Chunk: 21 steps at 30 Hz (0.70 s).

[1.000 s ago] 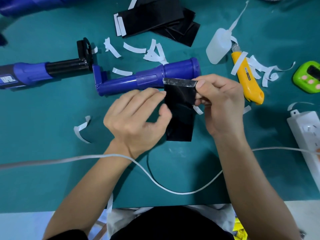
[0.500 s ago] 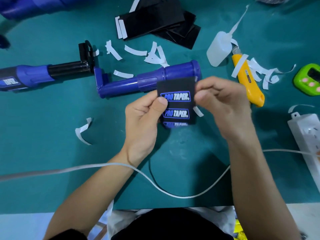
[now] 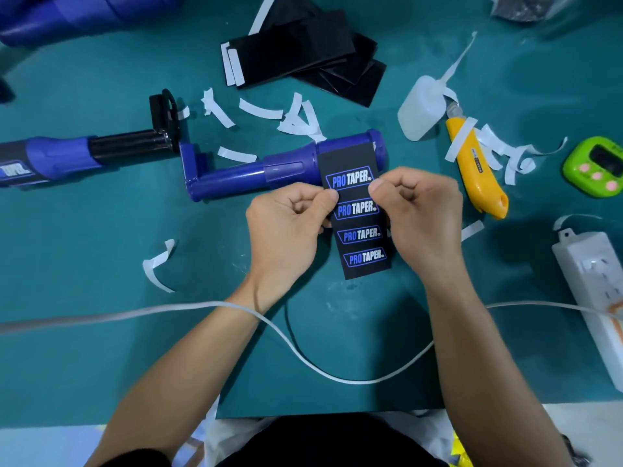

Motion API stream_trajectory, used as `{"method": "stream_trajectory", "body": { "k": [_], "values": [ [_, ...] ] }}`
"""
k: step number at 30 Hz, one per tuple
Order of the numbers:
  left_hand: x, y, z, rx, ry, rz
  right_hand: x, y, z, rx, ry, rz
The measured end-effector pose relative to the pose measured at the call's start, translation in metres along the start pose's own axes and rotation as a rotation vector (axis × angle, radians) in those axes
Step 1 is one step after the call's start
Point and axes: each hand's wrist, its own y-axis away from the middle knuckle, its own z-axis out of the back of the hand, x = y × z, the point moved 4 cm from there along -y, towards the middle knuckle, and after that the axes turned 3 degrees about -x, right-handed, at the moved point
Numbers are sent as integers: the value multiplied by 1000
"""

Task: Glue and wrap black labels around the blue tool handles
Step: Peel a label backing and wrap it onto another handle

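My left hand [image 3: 286, 227] and right hand [image 3: 418, 210] both pinch the label [image 3: 362, 246] edges, its top laid on the handle [image 3: 290, 165] to align the wrap.

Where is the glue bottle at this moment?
In the head view, the glue bottle lies on the teal mat at upper right, between the stack of black labels and the yellow utility knife, beyond the right hand.

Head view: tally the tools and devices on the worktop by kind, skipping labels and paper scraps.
Blue tool handles: 2
Glue bottle: 1
Yellow utility knife: 1
Green timer: 1
White power strip: 1
Total: 6
Blurred blue shape top left not counted.
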Motion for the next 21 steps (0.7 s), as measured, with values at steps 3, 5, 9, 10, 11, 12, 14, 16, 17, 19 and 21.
{"method": "stream_trajectory", "body": {
  "k": [3,5,9,10,11,12,14,16,17,19,21],
  "values": [
    [0,0,0,1,6,9,0,-1,0,-15,14,2],
    [0,-1,0,1,11,15,1,-1,-1,-23,23,7],
    [1,-1,-1,2,26,33,0,-2,0,-41,21,-11],
    [1,-2,-1,1,31,37,0,-2,-1,-41,21,-18],
    [2,-2,-1,1,37,42,0,-3,-1,-41,21,-23],
    [2,-2,-1,0,42,47,0,-3,-2,-41,23,-26],
    [3,-3,-2,-1,48,55,1,-3,-2,-43,34,-25],
    [4,-3,-2,2,46,59,1,-3,-1,-48,51,-23],
    [4,-3,-3,4,44,62,1,-3,-1,-52,57,-23],
    [5,-4,-3,8,43,69,2,-3,-1,-55,63,-21],
    [5,-5,-3,9,46,76,2,-2,-2,-56,64,-21]
  ]
}}
